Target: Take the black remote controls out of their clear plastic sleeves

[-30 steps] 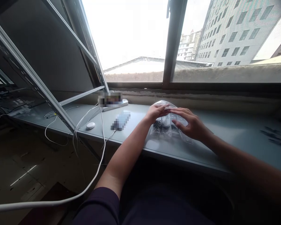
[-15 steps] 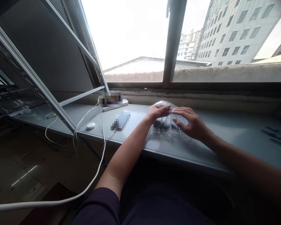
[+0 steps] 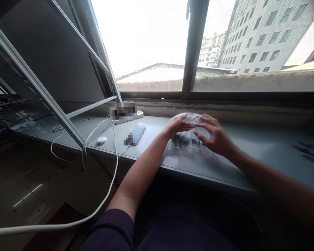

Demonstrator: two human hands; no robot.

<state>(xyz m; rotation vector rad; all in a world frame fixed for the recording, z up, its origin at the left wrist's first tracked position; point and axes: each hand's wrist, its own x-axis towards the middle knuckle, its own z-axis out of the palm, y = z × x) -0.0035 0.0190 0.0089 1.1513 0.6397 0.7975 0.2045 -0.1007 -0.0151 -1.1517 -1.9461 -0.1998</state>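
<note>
Left of the fingers (image 3: 209, 129), a round white disc (image 3: 101, 140) sits near a looping white cable (image 3: 54, 227); beyond them rises the window frame (image 3: 195, 45), and dark, blurred bits (image 3: 309, 151) lie well right.

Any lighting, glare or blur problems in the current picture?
Head view: the left window pane is blown out to white, while the floor lies in shadow; head view: pale sheen shows on the tabletop, and glints on the clear plastic bag make its dark contents hard to read; head view, right edge: the dark items look smeared.
</note>
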